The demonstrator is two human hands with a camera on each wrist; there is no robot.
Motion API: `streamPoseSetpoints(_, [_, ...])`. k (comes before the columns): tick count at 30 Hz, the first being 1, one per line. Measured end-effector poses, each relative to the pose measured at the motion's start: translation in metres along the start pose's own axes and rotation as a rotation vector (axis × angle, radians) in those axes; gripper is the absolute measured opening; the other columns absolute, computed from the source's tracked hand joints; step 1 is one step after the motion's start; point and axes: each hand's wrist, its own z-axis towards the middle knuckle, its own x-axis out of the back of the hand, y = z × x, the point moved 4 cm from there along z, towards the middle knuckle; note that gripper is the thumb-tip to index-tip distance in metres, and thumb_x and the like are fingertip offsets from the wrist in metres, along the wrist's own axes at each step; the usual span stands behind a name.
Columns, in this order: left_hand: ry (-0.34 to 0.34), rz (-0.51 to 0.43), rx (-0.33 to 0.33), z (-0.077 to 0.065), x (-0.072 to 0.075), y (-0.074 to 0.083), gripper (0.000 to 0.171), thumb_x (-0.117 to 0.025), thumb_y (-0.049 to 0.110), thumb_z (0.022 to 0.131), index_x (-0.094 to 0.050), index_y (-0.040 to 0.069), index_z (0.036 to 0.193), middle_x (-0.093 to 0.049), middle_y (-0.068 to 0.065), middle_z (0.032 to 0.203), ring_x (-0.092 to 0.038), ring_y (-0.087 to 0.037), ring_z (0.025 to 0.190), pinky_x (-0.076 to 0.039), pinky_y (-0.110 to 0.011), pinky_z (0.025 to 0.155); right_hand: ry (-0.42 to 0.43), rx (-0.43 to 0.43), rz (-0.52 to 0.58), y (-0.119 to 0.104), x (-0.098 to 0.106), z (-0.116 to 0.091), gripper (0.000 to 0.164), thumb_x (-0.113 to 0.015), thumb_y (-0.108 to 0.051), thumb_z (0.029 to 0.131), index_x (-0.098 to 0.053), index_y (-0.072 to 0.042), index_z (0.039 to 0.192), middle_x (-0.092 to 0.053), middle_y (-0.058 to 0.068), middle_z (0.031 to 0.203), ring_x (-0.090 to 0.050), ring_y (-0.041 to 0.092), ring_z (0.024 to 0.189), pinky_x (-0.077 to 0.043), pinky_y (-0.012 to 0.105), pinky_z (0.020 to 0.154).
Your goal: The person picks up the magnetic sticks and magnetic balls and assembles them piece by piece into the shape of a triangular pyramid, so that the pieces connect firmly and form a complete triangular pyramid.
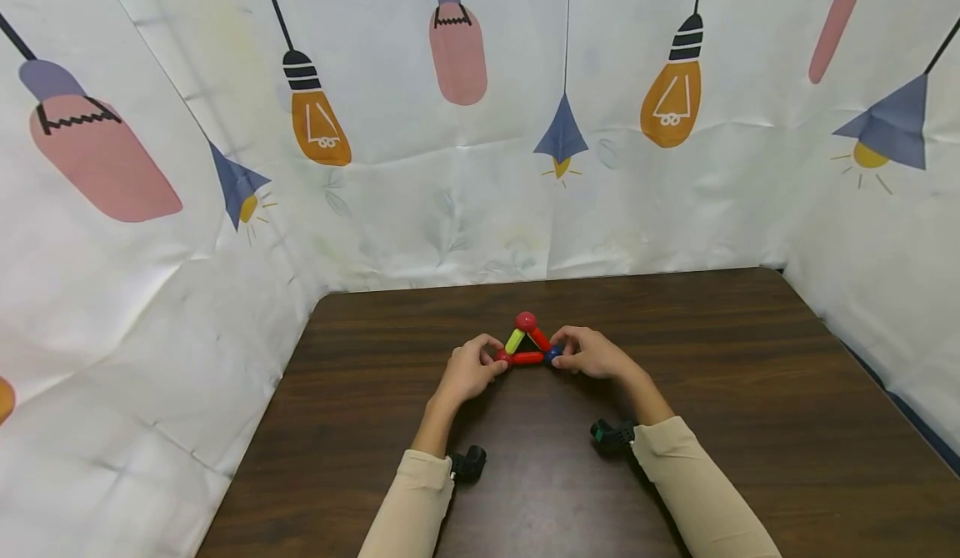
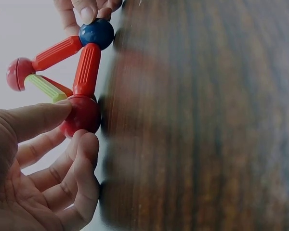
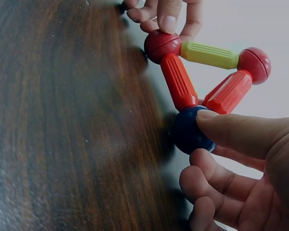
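Observation:
A triangle of ball-and-rod building pieces is held up by both hands over the table. My left hand pinches the red ball at its lower left corner between thumb and fingers. At the lower right corner, the blue ball is gripped by my right hand. One red rod joins these two balls. From the blue ball a second red rod runs to the top red ball, and a yellow-green rod links both red balls. Another red piece shows partly behind, mostly hidden.
The dark wood-grain table extends around both arms. Behind it and at the sides hangs a white curtain printed with lamps and bulbs. Black camera mounts sit at both wrists, close to the tabletop.

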Motion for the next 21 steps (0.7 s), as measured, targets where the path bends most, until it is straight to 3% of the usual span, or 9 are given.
streamPoseSetpoints(14, [-0.016,-0.029,0.018,-0.001,0.0,-0.003,0.029,-0.073,0.022,0.096,-0.066,0.013,0.122,-0.069,-0.005,0.081,-0.065,-0.015,0.066,-0.048,-0.03,0.061,-0.014,0.015,0.025,0.005,-0.003,0.0,0.034,-0.069,-0.019,0.099,-0.06,-0.004,0.128,-0.065,0.006,0.084,-0.063,0.018,0.072,-0.052,0.034,0.065])
streamPoseSetpoints(21, [-0.037,-0.053,0.006,0.0,0.009,-0.006,0.033,-0.071,0.025,0.097,-0.064,0.012,0.127,-0.073,-0.007,0.087,-0.069,-0.018,0.071,-0.052,-0.031,0.065,-0.032,0.033,0.078,0.008,0.009,-0.003,0.037,-0.065,-0.022,0.101,-0.058,-0.002,0.132,-0.067,0.012,0.093,-0.066,0.022,0.077,-0.054,0.036,0.069])
